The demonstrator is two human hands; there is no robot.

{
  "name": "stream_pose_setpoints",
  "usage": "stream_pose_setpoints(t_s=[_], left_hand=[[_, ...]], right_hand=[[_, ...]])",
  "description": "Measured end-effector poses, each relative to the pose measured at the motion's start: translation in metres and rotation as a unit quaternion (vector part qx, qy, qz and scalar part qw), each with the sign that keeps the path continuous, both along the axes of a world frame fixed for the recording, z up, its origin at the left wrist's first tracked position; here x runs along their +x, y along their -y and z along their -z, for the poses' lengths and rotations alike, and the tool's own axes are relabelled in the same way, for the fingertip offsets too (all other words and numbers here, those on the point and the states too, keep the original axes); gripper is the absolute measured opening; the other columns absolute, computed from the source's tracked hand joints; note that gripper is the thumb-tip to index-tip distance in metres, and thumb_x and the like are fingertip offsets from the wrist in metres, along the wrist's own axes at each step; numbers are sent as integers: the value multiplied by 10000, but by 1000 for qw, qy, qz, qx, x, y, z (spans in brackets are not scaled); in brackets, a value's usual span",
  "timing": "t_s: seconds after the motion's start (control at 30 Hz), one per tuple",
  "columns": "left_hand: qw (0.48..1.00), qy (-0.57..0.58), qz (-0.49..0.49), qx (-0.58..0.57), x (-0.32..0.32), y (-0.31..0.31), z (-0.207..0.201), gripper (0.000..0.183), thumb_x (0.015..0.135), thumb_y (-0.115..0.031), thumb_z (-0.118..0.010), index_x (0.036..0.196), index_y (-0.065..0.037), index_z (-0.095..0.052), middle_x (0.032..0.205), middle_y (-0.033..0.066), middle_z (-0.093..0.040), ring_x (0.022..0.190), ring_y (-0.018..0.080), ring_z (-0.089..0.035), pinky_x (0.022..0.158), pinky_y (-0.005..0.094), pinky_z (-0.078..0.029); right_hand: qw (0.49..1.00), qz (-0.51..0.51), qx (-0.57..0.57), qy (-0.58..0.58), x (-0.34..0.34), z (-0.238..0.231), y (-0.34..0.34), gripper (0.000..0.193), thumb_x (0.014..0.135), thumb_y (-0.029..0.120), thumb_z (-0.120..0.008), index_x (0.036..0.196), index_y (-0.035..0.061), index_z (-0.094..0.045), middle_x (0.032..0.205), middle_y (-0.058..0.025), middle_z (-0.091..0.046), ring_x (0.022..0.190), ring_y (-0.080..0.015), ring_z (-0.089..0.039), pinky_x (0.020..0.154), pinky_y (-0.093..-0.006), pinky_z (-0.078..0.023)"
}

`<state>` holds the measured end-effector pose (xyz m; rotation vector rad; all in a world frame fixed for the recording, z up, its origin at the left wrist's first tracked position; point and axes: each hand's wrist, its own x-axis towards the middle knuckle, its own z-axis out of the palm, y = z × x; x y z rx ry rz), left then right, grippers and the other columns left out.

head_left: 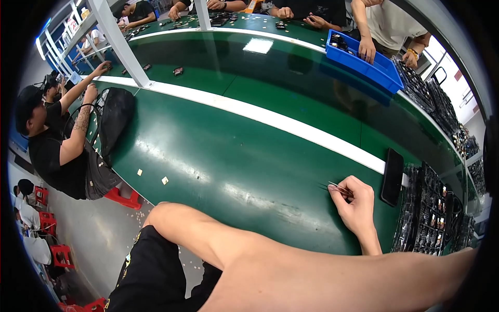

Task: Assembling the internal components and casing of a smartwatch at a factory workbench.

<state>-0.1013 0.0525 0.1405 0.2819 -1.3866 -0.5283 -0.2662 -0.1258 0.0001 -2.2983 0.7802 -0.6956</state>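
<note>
Above the green tabletop (234,177) my right hand (357,205) is closed on a pair of thin metal tweezers (340,187). Their tips point left, with nothing visible between them. My bare left arm (322,275) stretches across the lower foreground, in front of my right wrist, toward the right rim. My left hand lies beyond the visible picture. Just right of my right hand lies a black smartphone (392,177). Beside it are black plastic trays (423,208) holding small dark parts, whose kind I cannot make out.
A white divider strip (270,119) crosses the table. Two small pale pieces (165,180) lie left. A dark bag (115,122) rests near a seated person (57,140). Across stands a blue bin (358,65) with another person's hand (367,49) in it. A white post (122,47) rises at left.
</note>
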Motion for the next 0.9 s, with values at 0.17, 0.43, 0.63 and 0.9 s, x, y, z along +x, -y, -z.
stream_pose_setpoints(t_s=[0.17, 0.43, 0.63, 0.9], left_hand=[[1000, 16, -11, -1, 4, 1, -3, 969, 916, -703, -851, 1424, 108, -696, 1294, 235, -737, 1144, 336, -711, 984, 485, -576], [999, 33, -13, 18, 16, -5, -2, 953, 924, -694, -848, 1427, 101, -696, 1296, 228, -737, 1148, 332, -708, 985, 481, -575], [998, 40, -22, 52, 25, 6, -8, 941, 930, -688, -846, 1430, 95, -695, 1297, 223, -737, 1150, 330, -706, 985, 478, -574], [994, 72, -39, 67, 41, 14, -12, 925, 938, -679, -844, 1434, 88, -695, 1299, 216, -737, 1154, 326, -703, 986, 474, -572]], right_hand=[[1000, -12, -5, -6, 3, 0, -4, 247, 918, 81, -859, 799, -20, -668, 702, -97, -630, 569, -188, -562, 569, -342, -442], [1000, -2, 4, 8, 0, 2, -2, 235, 910, 77, -860, 793, -11, -676, 702, -96, -637, 560, -187, -564, 560, -339, -442], [1000, -14, -7, -4, 1, -1, -1, 226, 911, 75, -855, 796, -7, -678, 706, -95, -645, 565, -186, -587, 560, -334, -449], [1000, -7, -8, -13, 0, 0, 2, 224, 910, 69, -845, 789, -3, -672, 716, -98, -656, 578, -194, -608, 571, -335, -469]])
